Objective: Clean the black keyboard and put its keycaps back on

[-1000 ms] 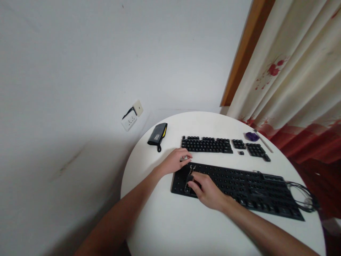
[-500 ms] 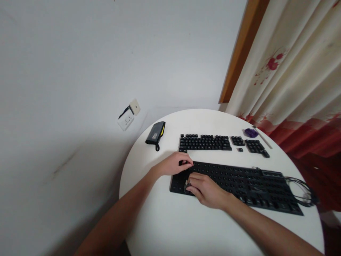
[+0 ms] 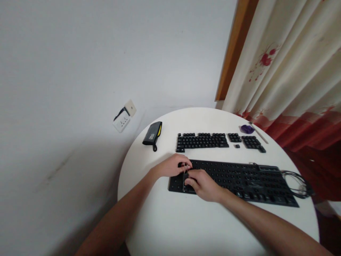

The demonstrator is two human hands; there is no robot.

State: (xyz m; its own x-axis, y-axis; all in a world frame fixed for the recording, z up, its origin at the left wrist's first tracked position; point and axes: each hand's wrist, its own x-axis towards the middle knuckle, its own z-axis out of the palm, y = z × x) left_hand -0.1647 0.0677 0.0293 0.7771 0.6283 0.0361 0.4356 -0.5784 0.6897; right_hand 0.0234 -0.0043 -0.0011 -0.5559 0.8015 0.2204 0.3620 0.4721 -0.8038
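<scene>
A pale wall [image 3: 165,64] and a floral curtain [image 3: 269,71] stand behind a round white table [image 3: 165,220], where a black keyboard [image 3: 223,174] lies flat, its cable bunched at the right end. Behind it, the loose keycaps [image 3: 204,141] sit in rows. The right hand [image 3: 202,184] has its thumb and forefinger pinched around the dark middle of a small wire tool [image 3: 185,175], over the keyboard's left end. The left hand [image 3: 171,165] bends over the far left corner, thumb and fingertips near the tool's far wire ends; whether they are closed on something or merely touching is too small to tell. The tool should be light, its wires thin and springy, likely to splay or bend if squeezed hard, so the thicker middle seems the place to grip. The keyboard looks stiff and flat, probably prone to slide on the smooth tabletop, and best steadied at its edge.
</scene>
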